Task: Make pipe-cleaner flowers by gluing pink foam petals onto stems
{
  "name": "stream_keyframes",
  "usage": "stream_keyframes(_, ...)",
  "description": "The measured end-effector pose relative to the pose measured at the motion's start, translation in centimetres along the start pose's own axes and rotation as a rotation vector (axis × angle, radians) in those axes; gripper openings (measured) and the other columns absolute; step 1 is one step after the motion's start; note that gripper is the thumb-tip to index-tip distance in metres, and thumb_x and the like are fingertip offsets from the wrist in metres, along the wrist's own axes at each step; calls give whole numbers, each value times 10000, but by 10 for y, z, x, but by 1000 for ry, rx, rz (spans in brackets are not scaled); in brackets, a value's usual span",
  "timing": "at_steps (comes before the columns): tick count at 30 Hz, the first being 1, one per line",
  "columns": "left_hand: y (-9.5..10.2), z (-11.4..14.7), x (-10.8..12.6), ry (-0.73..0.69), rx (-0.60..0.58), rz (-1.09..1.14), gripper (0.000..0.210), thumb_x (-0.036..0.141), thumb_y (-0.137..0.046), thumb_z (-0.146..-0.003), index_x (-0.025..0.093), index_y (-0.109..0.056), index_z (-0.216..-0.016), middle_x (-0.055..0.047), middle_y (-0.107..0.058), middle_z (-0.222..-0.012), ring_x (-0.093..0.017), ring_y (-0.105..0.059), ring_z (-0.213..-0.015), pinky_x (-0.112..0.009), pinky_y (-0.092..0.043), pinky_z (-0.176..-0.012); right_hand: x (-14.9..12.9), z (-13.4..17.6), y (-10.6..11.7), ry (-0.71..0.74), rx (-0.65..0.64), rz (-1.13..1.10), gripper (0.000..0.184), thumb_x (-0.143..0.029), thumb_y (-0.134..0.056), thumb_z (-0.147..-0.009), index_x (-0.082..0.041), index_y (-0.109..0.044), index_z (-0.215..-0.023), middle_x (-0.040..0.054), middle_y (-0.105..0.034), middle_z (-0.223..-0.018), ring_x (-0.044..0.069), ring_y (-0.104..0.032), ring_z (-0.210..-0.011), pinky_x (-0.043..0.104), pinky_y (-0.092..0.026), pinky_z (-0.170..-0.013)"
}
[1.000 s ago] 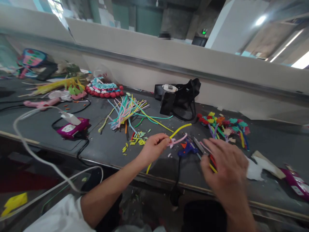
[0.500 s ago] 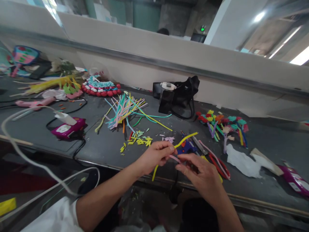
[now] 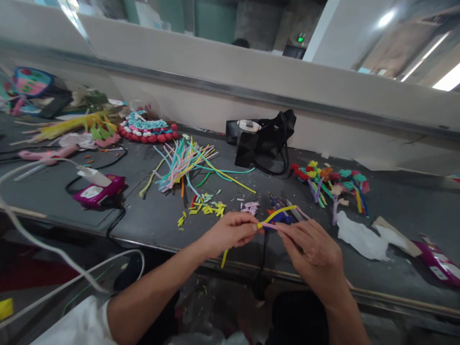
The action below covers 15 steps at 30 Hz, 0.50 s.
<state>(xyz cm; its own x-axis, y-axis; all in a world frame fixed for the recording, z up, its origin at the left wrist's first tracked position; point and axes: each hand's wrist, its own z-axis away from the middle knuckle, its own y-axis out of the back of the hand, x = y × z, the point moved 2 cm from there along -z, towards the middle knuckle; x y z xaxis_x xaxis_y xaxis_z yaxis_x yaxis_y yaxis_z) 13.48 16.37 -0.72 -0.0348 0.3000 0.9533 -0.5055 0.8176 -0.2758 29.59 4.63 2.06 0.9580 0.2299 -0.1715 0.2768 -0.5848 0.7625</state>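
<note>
My left hand (image 3: 232, 235) pinches a yellow pipe cleaner (image 3: 282, 211) between thumb and forefinger; one end sticks out up to the right, the other hangs below the hand. A pink pipe cleaner (image 3: 269, 226) crosses it at the same fingertips. On that pink one, close to the pinch, the fingertips of my right hand (image 3: 316, 251) are closed. Behind the hands lies a blue glue gun (image 3: 282, 218), partly covered. Lilac snippets (image 3: 250, 207) and yellow snippets (image 3: 208, 209) lie on the table just beyond my left hand.
A heap of pastel pipe cleaners (image 3: 179, 167) lies left of centre, near a purple power strip (image 3: 98, 191) with a white cable. A black bag (image 3: 275, 136) stands against the wall. Finished-looking pipe cleaner flowers (image 3: 323, 179) and white tissue (image 3: 361, 237) lie at right.
My right hand has shifted right and turned, its fingers now drawn along the pink pipe cleaner. The red-handled tool beside it has become hidden. My left hand keeps its pinch.
</note>
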Motion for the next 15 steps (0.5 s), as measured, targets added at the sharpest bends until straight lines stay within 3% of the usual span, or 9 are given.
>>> stream_keyframes(7,1,1,1,20,14,-250,214,246,-539,-775,117,-675,-877,54,-451,-556,-62,-338,-482,-202,-237,-446,3,0,7,60,-91,154,257,-123,-577,-893,-195,-698,-1108,42,-612,-789,191,-529,-771,328,-449,-706)
stream_keyframes(15,0,3,2,56,-40,-250,183,269,-561,-740,132,-653,-821,68,-447,-533,-59,-345,-468,-188,-261,-440,0,-3,8,141,-146,71,286,-103,-539,-888,-192,-693,-1112,77,-620,-874,207,-525,-819,341,-467,-722)
